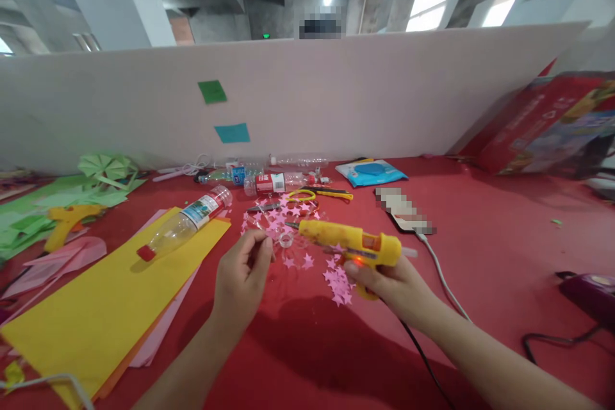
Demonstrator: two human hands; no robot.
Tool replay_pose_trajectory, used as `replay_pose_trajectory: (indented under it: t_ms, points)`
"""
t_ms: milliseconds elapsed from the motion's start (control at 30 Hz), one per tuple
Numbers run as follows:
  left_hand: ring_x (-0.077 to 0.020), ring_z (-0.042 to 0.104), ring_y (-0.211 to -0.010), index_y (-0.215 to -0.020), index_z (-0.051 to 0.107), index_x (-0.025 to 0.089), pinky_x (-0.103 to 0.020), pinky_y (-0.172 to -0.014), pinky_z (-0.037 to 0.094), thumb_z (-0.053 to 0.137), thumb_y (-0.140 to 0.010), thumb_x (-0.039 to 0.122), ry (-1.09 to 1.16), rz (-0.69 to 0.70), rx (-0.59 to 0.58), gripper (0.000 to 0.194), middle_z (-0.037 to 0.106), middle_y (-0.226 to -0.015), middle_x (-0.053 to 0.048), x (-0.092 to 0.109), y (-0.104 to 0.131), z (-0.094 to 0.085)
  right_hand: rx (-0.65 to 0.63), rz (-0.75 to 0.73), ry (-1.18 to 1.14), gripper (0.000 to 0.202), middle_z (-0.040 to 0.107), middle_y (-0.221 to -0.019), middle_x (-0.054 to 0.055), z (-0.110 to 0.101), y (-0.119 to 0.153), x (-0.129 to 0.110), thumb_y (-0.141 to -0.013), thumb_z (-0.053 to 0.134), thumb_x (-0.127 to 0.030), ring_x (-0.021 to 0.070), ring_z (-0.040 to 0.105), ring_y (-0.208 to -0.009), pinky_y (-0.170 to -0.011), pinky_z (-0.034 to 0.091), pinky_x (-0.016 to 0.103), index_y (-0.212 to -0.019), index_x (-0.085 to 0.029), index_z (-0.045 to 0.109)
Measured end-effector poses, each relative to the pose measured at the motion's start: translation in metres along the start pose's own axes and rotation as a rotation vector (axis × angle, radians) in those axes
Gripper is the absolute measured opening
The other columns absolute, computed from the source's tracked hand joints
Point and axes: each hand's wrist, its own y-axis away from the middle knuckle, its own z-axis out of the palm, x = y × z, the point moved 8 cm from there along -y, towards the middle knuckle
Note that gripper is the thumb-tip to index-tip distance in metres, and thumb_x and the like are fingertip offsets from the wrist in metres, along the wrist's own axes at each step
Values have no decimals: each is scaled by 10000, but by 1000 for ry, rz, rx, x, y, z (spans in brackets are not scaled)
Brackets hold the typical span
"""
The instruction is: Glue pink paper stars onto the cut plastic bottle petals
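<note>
Hands at a red surface (480, 230) | right hand (389, 282) grips yellow glue gun (350, 242), nozzle aimed left | left hand (243, 275) pinches a small clear ring (286, 240) at that nozzle | pink paper stars (336, 282) lie just beyond both | gluing step; steady aim likely needed.

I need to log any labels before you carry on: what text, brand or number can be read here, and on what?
None is legible.
Bottle label: too small.
Red bottle label: blurred.
Blue bottle label: blurred.
Blue packet: no readable print.
Red box: print blurred.
</note>
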Motion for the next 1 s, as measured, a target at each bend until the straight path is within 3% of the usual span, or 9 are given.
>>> replay_pose_trajectory:
  t_ms: [133,267,633,833,1000]
  points:
    - [-101,513,-571,-757,533,199,-204,-557,407,445,-895,321,-38,11,-15,204,547,-611,37,1,2,2,-45,-103,104,276,607,-742,32,11,6,-11,-837,553,-450,127,516,-591,-531,454,241,-840,-184,625]
    - [-105,517,-576,-766,541,197,-210,-565,409,442,-898,330,-55,10,-25,212,552,-617,35,0,3,3,-39,-148,195,257,608,-729,34,15,9,-13,-844,549,-432,140,545,-617,-564,473,240,-821,-186,618]
    - [-111,539,-576,-763,547,196,-216,-578,426,452,-883,309,-46,15,-24,191,572,-616,31,2,4,4,-41,-169,279,277,493,-604,-13,18,8,-13,-867,489,-427,106,431,-516,-466,395,209,-755,-189,577]
    - [-103,520,-558,-748,536,197,-207,-561,416,450,-885,302,-43,14,-28,193,560,-605,36,3,4,5,-45,-179,274,243,514,-616,-10,20,8,-14,-870,486,-389,107,429,-515,-463,391,208,-831,-188,617]
    - [-100,515,-550,-753,534,198,-203,-557,412,446,-887,302,-41,19,-34,190,556,-601,41,3,4,6,-45,-165,285,258,484,-590,-15,20,8,-14,-863,483,-402,107,398,-503,-451,383,210,-784,-190,607]
